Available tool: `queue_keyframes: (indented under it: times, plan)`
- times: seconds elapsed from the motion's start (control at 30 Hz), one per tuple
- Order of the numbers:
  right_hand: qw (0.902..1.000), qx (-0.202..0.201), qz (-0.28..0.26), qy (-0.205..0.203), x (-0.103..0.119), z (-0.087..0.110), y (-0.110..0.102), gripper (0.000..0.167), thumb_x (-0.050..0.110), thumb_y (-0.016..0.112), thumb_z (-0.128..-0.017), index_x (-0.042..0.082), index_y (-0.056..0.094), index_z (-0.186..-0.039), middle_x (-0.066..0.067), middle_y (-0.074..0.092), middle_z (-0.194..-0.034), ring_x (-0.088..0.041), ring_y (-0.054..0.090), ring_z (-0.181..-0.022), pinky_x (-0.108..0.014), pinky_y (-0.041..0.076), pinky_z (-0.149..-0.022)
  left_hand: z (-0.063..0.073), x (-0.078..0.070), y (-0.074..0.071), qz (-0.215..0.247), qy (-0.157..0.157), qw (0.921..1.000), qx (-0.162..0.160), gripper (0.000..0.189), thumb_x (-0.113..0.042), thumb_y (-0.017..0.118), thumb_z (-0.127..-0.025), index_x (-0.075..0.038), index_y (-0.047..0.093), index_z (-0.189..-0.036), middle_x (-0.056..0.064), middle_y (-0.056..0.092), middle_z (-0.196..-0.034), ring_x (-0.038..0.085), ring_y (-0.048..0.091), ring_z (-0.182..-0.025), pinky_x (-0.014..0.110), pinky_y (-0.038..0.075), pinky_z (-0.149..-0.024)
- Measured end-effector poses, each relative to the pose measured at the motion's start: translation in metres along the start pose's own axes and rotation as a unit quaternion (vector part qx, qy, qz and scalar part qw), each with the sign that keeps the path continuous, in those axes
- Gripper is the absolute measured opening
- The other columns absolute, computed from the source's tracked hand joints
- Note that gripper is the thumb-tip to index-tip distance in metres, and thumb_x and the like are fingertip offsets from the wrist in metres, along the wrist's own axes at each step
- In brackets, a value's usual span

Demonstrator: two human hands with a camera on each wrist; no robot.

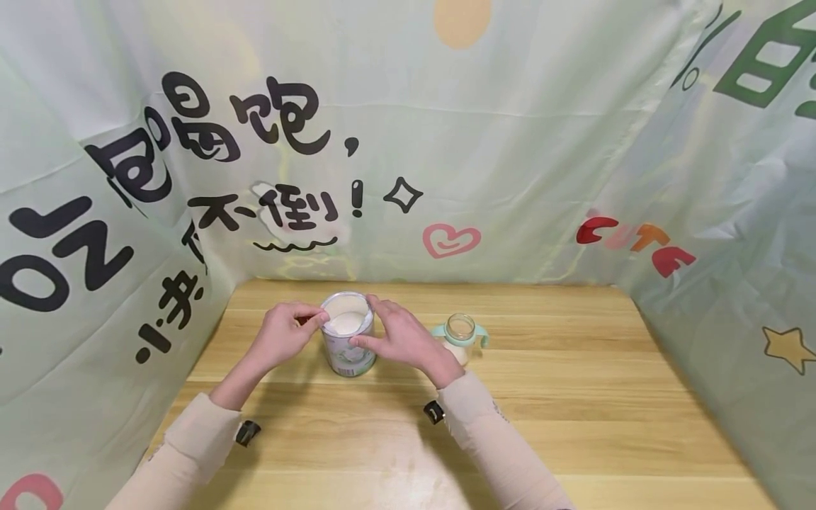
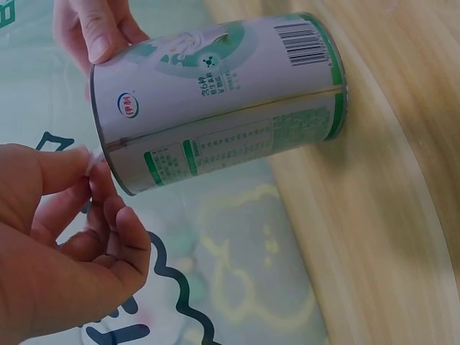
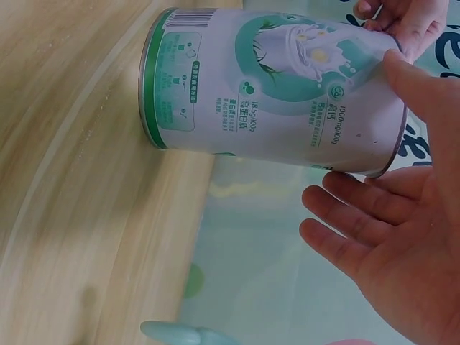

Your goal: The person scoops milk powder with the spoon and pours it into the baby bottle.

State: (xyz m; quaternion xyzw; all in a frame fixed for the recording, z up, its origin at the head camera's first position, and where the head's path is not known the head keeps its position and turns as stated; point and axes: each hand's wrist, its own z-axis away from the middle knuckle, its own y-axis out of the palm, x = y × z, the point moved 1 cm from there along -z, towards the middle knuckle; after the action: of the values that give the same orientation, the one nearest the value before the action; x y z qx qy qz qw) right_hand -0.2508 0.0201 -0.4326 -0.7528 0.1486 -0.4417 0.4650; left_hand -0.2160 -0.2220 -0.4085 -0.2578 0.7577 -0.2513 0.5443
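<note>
A milk powder tin [image 1: 347, 354] with a white and green label stands upright on the wooden table, its top uncovered and pale contents showing inside. My left hand [image 1: 285, 333] is at the left of its rim, thumb and forefinger pinching a small pale film there. From the right, my right hand [image 1: 404, 335] grips the top of the tin, thumb on the near side and fingers at the far side. In the right wrist view several fingers [image 3: 352, 208] of that hand sit beside the tin's rim. The film's full extent is hidden.
A baby bottle [image 1: 460, 340] with mint-green handles stands uncapped right of the tin, partly behind my right wrist. Pale contents show in its lower part. Printed cloth [image 1: 510, 156] hangs behind and at both sides of the wooden table [image 1: 574, 397].
</note>
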Motion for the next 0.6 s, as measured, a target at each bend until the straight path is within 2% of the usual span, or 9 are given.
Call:
queue_keyframes:
  times: [0.3,0.6]
  plan:
    - [1.0,0.001,0.005,0.003,0.0008,0.0001,0.0002,0.096,0.059,0.071,-0.096,0.001,0.034,-0.163,-0.022,0.053,-0.156,-0.038,0.052,-0.145,-0.052,0.045,-0.12,-0.0009,-0.001,-0.0027,-0.004,0.008,0.9995,0.032,0.015,-0.015,0.076,-0.098,-0.003,0.084,-0.104,0.011,0.079,-0.096,0.016,0.059,-0.075,0.025,0.049,-0.061]
    - [1.0,-0.001,0.009,0.001,0.0022,0.0006,-0.0009,0.095,0.057,0.072,-0.096,-0.001,0.035,-0.162,-0.023,0.054,-0.155,-0.038,0.054,-0.143,-0.052,0.046,-0.119,-0.0012,-0.0031,-0.0043,-0.008,0.024,0.9985,0.049,0.015,-0.016,0.077,-0.097,-0.005,0.084,-0.105,0.011,0.079,-0.099,0.014,0.058,-0.071,0.025,0.049,-0.06]
